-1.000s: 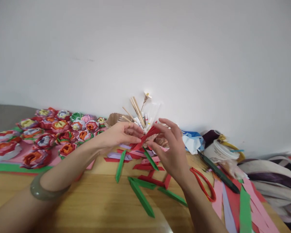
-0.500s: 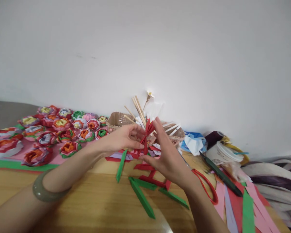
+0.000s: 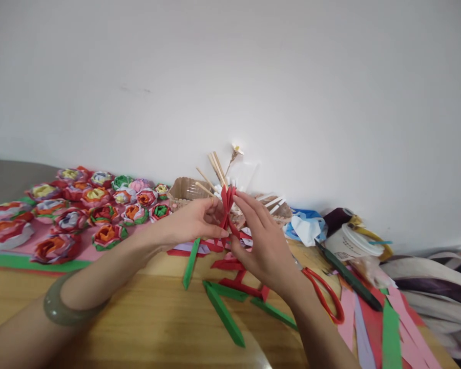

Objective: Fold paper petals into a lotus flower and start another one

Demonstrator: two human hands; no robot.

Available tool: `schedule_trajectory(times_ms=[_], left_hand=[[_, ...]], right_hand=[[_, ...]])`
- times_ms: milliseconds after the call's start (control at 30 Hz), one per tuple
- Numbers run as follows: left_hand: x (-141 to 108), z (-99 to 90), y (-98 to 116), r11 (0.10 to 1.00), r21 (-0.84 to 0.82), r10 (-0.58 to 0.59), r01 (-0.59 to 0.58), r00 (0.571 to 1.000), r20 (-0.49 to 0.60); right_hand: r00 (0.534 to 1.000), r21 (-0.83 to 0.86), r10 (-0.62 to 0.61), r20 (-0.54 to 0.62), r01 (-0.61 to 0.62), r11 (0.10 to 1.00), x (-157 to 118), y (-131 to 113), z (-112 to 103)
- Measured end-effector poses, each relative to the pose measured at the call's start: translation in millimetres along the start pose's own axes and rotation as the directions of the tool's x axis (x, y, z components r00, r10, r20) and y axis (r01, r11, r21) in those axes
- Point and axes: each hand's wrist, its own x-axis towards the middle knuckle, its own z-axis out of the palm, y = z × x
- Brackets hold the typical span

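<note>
A gathered bundle of folded red paper strips [image 3: 227, 209], pinched at its middle and fanned at the top, is upright above the table. My left hand [image 3: 197, 220] is closed on its left side, thumb and fingers at the narrow middle. My right hand [image 3: 259, 241] curves round the right side, fingertips against the upper fan and thumb near the lower end. Below lie folded green paper strips [image 3: 226, 316] and folded red paper strips [image 3: 240, 283]. Part of the bundle is hidden by my fingers.
Several layered paper flowers [image 3: 109, 236] lie on pink sheets at left. Behind my hands stand a plastic basket [image 3: 182, 188] and wooden sticks [image 3: 218, 166]. At right are red-handled scissors [image 3: 326, 294], a dark green pen-shaped tool [image 3: 349, 277], a white tub [image 3: 353, 240] and cut paper strips [image 3: 392, 333].
The red bundle has shifted slightly left and stands more upright. My right hand has moved left, its fingers now closer round the bundle. My left hand keeps its pinch.
</note>
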Motion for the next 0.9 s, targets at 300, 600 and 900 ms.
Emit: schedule_trajectory(times_ms=[300,600,900], left_hand=[[1.0,-0.8,0.3,0.995,0.101,0.015,-0.016,1.000,0.011],[1.2,0.4,-2.9,0.995,0.086,0.045,-0.048,0.999,0.030],[4.1,2.8,-10.6,0.984,0.154,0.079,-0.085,0.996,0.047]], right_hand=[[0.999,-0.145,-0.032,0.000,0.032,0.989,-0.2,0.8,-0.3],[0.999,-0.176,-0.039,-0.035,0.033,0.984,-1.4,4.8,-1.7],[0.989,-0.433,-0.063,-0.132,0.000,0.902,0.2,1.9,1.4]])
